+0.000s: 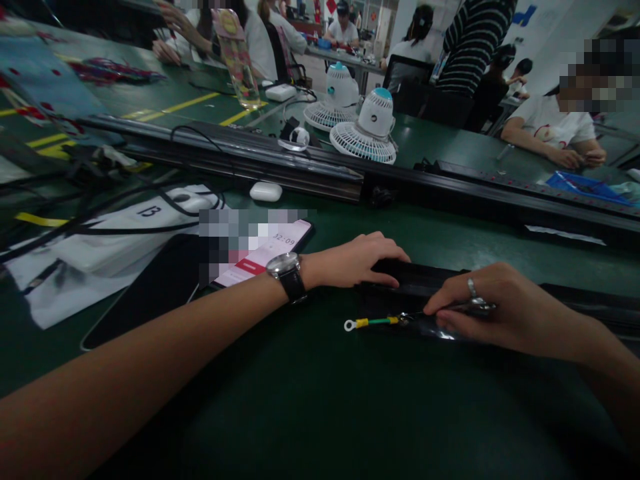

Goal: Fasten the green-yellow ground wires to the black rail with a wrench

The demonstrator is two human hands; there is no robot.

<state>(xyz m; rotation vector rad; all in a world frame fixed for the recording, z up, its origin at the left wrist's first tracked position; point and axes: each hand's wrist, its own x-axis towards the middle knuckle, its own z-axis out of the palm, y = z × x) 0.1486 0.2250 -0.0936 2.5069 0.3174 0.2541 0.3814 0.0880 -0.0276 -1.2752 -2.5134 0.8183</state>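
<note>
Two bare hands are stretched over a green table point(300, 413). Short green cable point(376, 321), yellow at both ends, ring terminal at left, is laid out between them; its right end is met by black sheeting point(425, 275). Slim metallic tool point(481, 306) is held in the right hand point(505, 303), grip clamped on it, tip directed at the cable's right end; contact cannot be told. Left hand point(356, 259) is rested at the sheeting's left end, grip apart, thumb and fingers spread; a watch point(289, 272) is worn on that wrist. Left of it, a lit phone point(285, 243) is placed beside a dark slab point(150, 287) and a white bag point(37, 283). Beyond, a white case point(266, 192) is set before a dark rail point(320, 179). Past the rail, two fans point(370, 127) are stood near a bottle point(239, 67); a co-worker point(565, 127) is seated at right by a blue tray point(583, 187).
</note>
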